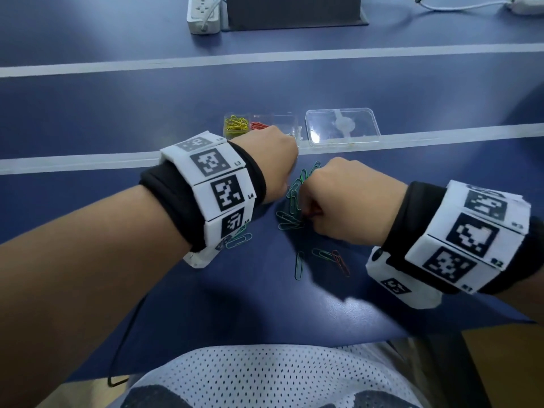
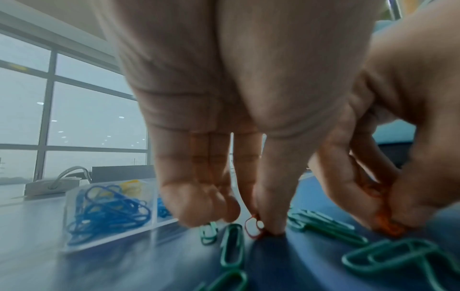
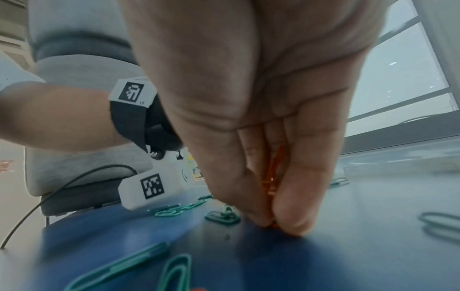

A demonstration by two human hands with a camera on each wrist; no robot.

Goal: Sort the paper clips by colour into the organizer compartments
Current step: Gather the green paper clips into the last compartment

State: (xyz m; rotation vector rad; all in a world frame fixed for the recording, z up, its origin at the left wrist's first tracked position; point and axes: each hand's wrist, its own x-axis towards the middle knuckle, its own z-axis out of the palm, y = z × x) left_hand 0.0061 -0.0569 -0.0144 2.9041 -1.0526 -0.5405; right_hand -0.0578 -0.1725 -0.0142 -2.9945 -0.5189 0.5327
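Note:
My left hand (image 1: pixel 275 164) points its fingers down at the table beside a pile of green paper clips (image 1: pixel 293 201). In the left wrist view, thumb and a fingertip pinch one red clip (image 2: pixel 252 227) that stands on the table. My right hand (image 1: pixel 338 198) is just to the right, fingertips on the table, holding a small bunch of red clips (image 3: pixel 272 173) between thumb and fingers. The clear organizer (image 1: pixel 290 120) lies beyond the left hand, with yellow clips (image 1: pixel 235 125) and red clips (image 1: pixel 259 125) in separate compartments. Blue clips (image 2: pixel 109 212) fill a near compartment.
The organizer's clear lid (image 1: pixel 343 126) lies to its right. A loose red clip (image 1: pixel 341 262) and green clips (image 1: pixel 299 265) are scattered near the table's front edge. A power strip (image 1: pixel 204 13) and a dark stand (image 1: pixel 294 10) are at the back.

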